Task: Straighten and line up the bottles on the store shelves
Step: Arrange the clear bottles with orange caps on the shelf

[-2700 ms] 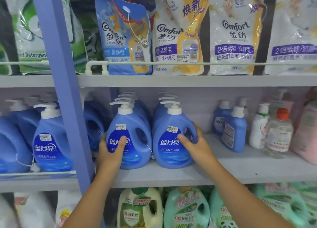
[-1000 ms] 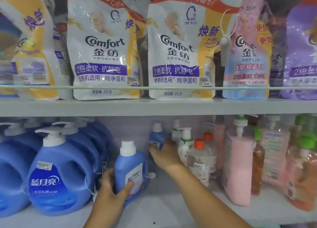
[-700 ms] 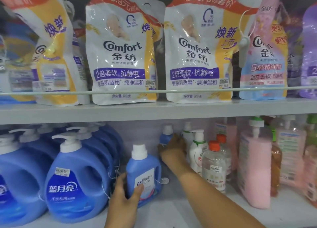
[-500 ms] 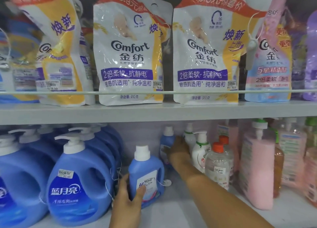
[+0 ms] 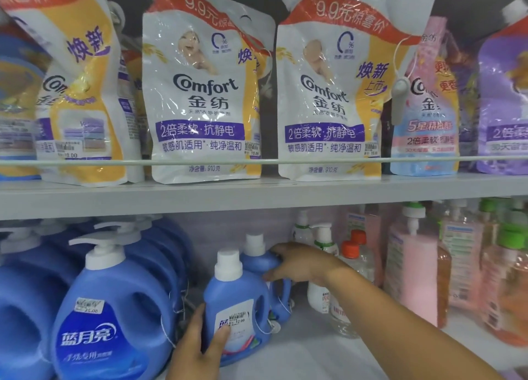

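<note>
Nearest us, our left hand [image 5: 197, 348] held the front bottle [image 5: 235, 311] at the shelf [image 5: 303, 354] edge, thumb across its label and fingers round its left side, just as it had half a second before; that bottle had not shifted. Behind it, things had changed. Our right hand [image 5: 300, 264], which had been reaching deep toward the back wall, had drawn the rear bottle [image 5: 261, 261] forward until it stood right behind the front one, apparently touching, though the overlap hid the gap. The fingers curled over its shoulder and handle. We judged the pair nearly in file, beside the big jugs [image 5: 111, 316], with only squaring up left. Farther right, the pump bottles [image 5: 411, 268] stood untouched.
</note>
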Demonstrator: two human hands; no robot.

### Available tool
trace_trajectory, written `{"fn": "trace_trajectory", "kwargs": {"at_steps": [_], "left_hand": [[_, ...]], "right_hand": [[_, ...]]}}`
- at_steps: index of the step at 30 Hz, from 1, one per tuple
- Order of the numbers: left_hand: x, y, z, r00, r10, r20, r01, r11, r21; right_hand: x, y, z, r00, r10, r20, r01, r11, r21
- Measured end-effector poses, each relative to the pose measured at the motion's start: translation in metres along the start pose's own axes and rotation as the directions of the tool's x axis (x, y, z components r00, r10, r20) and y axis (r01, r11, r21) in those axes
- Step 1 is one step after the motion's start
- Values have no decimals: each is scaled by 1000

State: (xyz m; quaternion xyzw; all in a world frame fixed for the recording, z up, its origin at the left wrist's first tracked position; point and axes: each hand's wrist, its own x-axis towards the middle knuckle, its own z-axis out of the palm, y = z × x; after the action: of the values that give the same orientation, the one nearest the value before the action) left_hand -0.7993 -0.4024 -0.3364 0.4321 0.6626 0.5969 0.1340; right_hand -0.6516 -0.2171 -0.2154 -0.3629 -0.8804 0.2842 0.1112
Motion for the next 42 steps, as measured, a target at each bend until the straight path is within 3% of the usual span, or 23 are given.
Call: {"fn": "trace_trajectory", "kwargs": {"at_steps": [3,7,12,14,18,23,29,33,35,38,42], "left_hand": [[1,-3,-5,999,14,39,-14,1000,16],[4,0,-14,985,-4,174,9,1000,-25],[-8,10,-6,881,-3,474,68,990,-122],[-13,8,-2,893,-26,449,94,987,-130],[-15,2,4,963,-42,266,91,980,-176],[-17,3,2,993,-69,100,84,983,-163],[-9,9,1,987,-43,152,59,993,-100],[-2,9,4,989,-42,139,54,995,-80],[0,10,7,986,-52,158,68,993,-93],[2,14,9,978,-55,200,70,995,-67],[8,12,6,974,-34,222,46,998,-52]], "right_hand": [[-3,6,-6,998,-14,60,12,999,37],[-5,4,-14,995,-64,77,78,978,-195],[0,-1,-2,995,-94,36,99,982,-164],[5,-1,6,994,-106,29,109,981,-158],[5,-4,-2,979,-175,99,193,960,-204],[-4,-4,-4,972,-179,154,190,980,-63],[-11,9,4,979,-164,119,157,985,68],[-29,2,7,991,-99,94,38,859,510],[-35,2,16,987,-153,53,111,877,468],[-37,6,41,978,-208,-26,208,947,246],[-35,18,65,970,-176,-169,234,864,447]]}}
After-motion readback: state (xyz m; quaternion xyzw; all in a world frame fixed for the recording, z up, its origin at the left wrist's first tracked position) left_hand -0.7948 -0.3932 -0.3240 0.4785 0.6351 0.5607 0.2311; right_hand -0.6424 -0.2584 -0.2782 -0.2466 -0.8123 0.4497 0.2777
